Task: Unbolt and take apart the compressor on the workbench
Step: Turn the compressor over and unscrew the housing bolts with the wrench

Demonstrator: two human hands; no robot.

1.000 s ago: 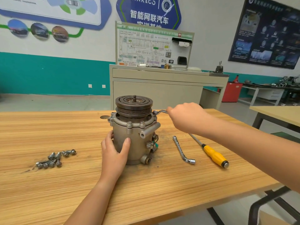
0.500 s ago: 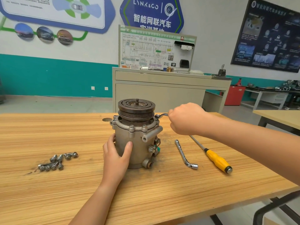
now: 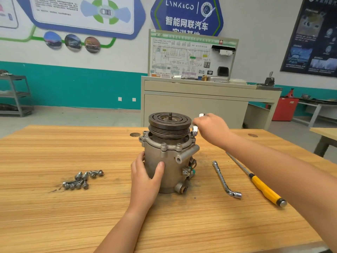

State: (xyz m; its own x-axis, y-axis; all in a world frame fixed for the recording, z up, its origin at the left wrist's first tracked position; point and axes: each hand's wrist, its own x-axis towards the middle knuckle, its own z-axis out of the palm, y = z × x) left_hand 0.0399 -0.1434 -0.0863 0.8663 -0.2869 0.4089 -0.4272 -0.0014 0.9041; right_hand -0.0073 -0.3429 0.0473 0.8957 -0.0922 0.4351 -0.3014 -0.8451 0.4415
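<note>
The grey metal compressor [image 3: 171, 161] stands upright in the middle of the wooden workbench [image 3: 54, 216], its dark grooved pulley on top. My left hand [image 3: 145, 178] grips the front of its body, thumb to the right. My right hand [image 3: 211, 130] grips a small silver socket wrench [image 3: 194, 131], whose socket end sits on a bolt at the right side of the compressor's flange. The wrench's other end pokes out above my fist; the rest is hidden by the hand.
A pile of several removed bolts [image 3: 82, 179] lies left of the compressor. An L-shaped socket wrench [image 3: 225, 179] and a yellow-handled screwdriver [image 3: 262, 189] lie to its right. A grey cabinet with a wiring panel [image 3: 191, 103] stands behind the bench.
My right hand has swung the wrench handle round, from pointing right toward the back, and the fist now sits higher beside the pulley. The left hand keeps its hold on the compressor.
</note>
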